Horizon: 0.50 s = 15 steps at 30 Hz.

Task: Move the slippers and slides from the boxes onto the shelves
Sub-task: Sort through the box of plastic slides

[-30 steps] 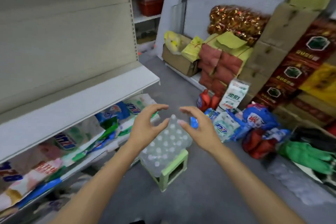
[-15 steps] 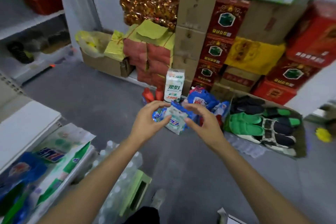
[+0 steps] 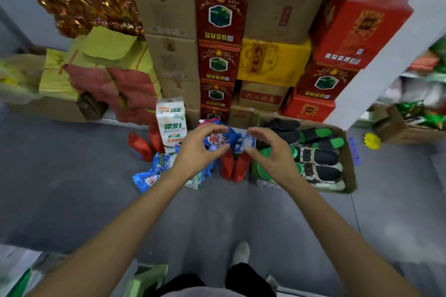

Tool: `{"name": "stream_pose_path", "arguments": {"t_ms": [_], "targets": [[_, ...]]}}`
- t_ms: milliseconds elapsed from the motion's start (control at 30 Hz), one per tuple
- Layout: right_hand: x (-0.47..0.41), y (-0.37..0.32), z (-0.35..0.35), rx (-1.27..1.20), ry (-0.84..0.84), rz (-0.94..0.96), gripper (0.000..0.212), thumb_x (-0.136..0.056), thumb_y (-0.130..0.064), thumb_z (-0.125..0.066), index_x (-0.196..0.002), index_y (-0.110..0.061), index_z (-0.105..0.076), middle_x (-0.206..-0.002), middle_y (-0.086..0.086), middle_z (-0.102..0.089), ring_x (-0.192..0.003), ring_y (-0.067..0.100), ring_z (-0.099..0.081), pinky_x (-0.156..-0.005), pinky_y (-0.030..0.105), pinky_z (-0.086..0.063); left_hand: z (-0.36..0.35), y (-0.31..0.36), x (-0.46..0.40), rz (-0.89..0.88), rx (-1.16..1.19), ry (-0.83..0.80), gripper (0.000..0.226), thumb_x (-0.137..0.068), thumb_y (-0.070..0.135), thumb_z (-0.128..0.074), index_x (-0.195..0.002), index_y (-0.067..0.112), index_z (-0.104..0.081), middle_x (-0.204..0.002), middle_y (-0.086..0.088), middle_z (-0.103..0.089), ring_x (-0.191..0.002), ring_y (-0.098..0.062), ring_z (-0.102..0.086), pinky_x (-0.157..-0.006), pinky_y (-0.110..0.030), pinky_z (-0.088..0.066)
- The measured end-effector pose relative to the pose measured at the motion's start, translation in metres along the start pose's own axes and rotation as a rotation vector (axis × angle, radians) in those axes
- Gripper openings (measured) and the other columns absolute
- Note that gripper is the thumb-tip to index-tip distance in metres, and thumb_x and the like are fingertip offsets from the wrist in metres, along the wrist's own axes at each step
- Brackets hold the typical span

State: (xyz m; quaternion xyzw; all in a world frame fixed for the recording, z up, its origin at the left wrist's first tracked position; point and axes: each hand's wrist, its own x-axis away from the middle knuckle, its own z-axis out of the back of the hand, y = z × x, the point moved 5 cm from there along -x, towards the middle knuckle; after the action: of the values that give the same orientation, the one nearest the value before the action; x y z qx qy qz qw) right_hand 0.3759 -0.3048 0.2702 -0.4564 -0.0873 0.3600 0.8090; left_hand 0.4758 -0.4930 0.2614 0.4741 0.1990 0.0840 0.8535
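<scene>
Both hands, the left hand (image 3: pixel 196 149) and right hand (image 3: pixel 272 152), are hovering with empty, open grips, approaching the cardboard box (image 3: pixel 348 164) of slides (image 3: pixel 318 159), so the next move is calling for a reach rightward to grasp a pair.

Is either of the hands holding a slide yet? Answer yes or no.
No: the left hand and right hand are empty, and the slides lie in the cardboard box.

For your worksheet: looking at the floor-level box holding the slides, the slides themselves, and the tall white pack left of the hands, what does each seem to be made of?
Open box: brown corrugated cardboard, matte, with a bent, raw rim.
Slides: probably moulded rubber or foam; smooth green soles, dull black straps.
White pack: apparently soft goods in thin glossy plastic film, judging by its sheen and printing.
</scene>
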Motion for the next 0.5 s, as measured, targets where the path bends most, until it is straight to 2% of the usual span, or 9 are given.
{"name": "stream_pose_path", "arguments": {"t_ms": [200,500], "targets": [[-0.06,0.059,0.051,0.021,-0.066,-0.018,0.041,-0.09,-0.032,-0.071,-0.128,-0.021,-0.06,-0.125,-0.011,-0.064,-0.119,0.003,-0.058,-0.103,0.035,-0.049,-0.059,0.006,-0.074,-0.001,-0.067,-0.005,0.034,-0.082,0.025,-0.08,-0.115,0.025,-0.071,-0.115,0.012,-0.069,-0.111,-0.003,-0.062,-0.097,-0.034,-0.05],[-0.131,0.124,0.096,0.066,-0.115,-0.051,0.04,-0.09,-0.026,-0.071,-0.128,-0.018,-0.062,-0.125,-0.007,-0.063,-0.114,0.002,-0.057,-0.098,0.018,-0.045,-0.11,-0.017,-0.173,0.039,-0.078,-0.037,0.038,-0.083,0.039,-0.071,-0.119,0.028,-0.068,-0.117,0.011,-0.067,-0.114,-0.012,-0.06,-0.096,-0.04,-0.049]]}}
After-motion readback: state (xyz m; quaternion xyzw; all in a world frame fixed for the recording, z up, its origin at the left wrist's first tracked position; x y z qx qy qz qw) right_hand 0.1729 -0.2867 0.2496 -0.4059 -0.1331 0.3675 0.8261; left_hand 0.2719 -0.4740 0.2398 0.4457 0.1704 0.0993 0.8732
